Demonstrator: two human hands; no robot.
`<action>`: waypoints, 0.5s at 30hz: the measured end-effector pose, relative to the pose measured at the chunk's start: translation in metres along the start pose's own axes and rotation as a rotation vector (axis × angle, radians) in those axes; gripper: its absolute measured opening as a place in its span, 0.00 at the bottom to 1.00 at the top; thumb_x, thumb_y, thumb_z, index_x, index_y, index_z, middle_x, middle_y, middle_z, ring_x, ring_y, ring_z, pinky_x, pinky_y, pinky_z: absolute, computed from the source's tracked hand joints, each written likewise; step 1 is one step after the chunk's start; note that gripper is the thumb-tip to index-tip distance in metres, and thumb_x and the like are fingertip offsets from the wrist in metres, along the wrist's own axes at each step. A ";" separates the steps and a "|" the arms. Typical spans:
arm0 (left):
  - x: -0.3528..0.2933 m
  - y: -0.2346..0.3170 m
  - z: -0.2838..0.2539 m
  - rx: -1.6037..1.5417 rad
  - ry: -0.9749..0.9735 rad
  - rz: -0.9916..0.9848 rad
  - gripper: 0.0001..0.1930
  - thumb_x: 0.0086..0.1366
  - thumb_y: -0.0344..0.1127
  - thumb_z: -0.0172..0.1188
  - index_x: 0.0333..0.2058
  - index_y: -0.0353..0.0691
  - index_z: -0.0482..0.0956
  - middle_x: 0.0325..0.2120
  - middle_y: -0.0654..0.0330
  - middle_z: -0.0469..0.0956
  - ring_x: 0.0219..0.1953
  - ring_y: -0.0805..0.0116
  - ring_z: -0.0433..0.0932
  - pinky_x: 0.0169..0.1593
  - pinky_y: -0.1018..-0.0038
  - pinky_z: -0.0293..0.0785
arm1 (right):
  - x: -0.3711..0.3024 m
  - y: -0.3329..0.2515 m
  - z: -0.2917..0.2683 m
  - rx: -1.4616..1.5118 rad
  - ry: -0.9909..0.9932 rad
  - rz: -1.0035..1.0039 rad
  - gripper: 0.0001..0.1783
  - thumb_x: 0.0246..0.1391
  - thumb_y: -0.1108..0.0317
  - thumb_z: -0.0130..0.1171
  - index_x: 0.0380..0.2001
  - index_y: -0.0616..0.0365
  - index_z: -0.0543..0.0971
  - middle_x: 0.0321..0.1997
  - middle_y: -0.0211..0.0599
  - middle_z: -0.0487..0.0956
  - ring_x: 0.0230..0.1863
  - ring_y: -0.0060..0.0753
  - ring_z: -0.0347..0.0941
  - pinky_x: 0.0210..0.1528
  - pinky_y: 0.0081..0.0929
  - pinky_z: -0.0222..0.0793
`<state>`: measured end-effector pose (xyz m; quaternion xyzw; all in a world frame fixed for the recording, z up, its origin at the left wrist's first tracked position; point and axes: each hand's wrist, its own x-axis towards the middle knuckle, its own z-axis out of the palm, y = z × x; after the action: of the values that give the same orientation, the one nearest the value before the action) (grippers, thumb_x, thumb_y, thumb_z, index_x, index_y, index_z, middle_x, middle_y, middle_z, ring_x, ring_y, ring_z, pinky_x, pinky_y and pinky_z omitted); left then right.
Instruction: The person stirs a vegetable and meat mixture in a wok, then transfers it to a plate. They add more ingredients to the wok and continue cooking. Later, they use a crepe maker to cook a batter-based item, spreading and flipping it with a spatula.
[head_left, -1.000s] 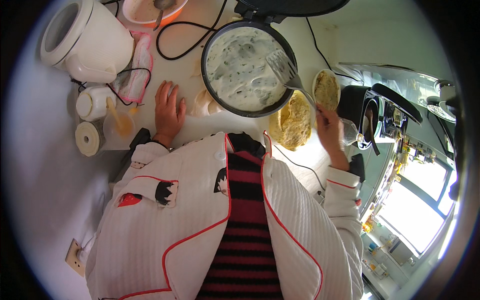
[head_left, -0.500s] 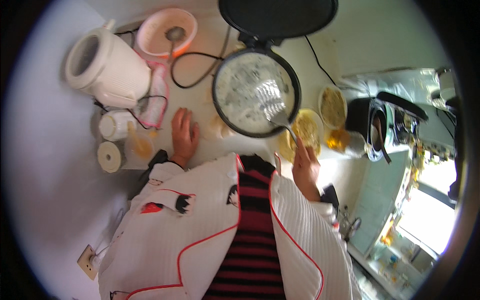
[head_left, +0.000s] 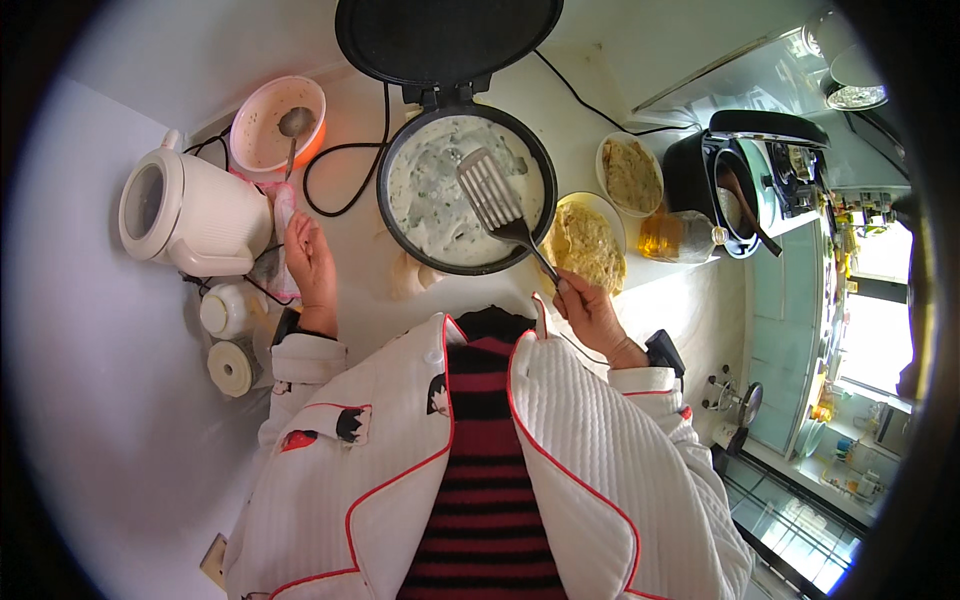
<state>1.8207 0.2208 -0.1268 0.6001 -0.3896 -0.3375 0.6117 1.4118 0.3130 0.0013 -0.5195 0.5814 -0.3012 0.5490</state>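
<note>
My right hand (head_left: 592,312) grips the handle of a slotted metal spatula (head_left: 492,195). The spatula's head is over the right part of a round black electric griddle (head_left: 547,225), above pale batter (head_left: 425,205) flecked with green. Behind, the griddle's dark lid (head_left: 450,40) stands raised. My left hand (head_left: 311,265) is at the left of the griddle, beside a pink-edged cloth (head_left: 284,208); its fingers are loosely bent and nothing shows in them. Close to my right hand, cooked flatbreads (head_left: 588,248) lie on a plate, touching or almost touching the griddle's side.
A second plate of flatbread (head_left: 631,178), an oil bottle (head_left: 680,238) on its side and a black cooker (head_left: 715,165) with raised lid stand right. Left are a white jug (head_left: 200,215), an orange bowl (head_left: 318,130) with a ladle (head_left: 295,123), and jars (head_left: 232,368). A cord (head_left: 312,190) loops behind.
My left hand has lifted off the counter and turned, coming close to the cloth. The spatula has tilted up, its head now higher above the batter. The whole view has shifted.
</note>
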 end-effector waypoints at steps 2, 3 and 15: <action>0.011 -0.001 -0.001 -0.003 0.029 -0.044 0.22 0.72 0.34 0.55 0.60 0.29 0.67 0.52 0.53 0.74 0.55 0.66 0.73 0.60 0.73 0.67 | -0.002 -0.001 0.001 0.354 -0.112 0.146 0.17 0.72 0.66 0.48 0.57 0.62 0.76 0.29 0.20 0.73 0.32 0.10 0.66 0.34 0.11 0.66; 0.015 -0.001 -0.002 -0.028 0.043 -0.060 0.22 0.71 0.34 0.55 0.60 0.29 0.67 0.52 0.54 0.74 0.55 0.67 0.73 0.60 0.73 0.67 | -0.003 -0.002 0.002 0.344 -0.112 0.162 0.17 0.72 0.67 0.48 0.57 0.62 0.76 0.29 0.20 0.73 0.32 0.10 0.66 0.34 0.12 0.66; 0.012 -0.006 -0.007 -0.067 -0.028 -0.162 0.25 0.72 0.40 0.56 0.60 0.30 0.65 0.53 0.55 0.73 0.54 0.65 0.73 0.63 0.64 0.68 | -0.009 0.000 0.002 -0.843 0.216 -0.337 0.21 0.63 0.65 0.55 0.60 0.47 0.75 0.34 0.41 0.81 0.31 0.49 0.79 0.31 0.42 0.75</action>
<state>1.8329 0.2136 -0.1318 0.6040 -0.3367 -0.4071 0.5967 1.4127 0.3220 0.0041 -0.7503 0.6143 -0.1758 0.1696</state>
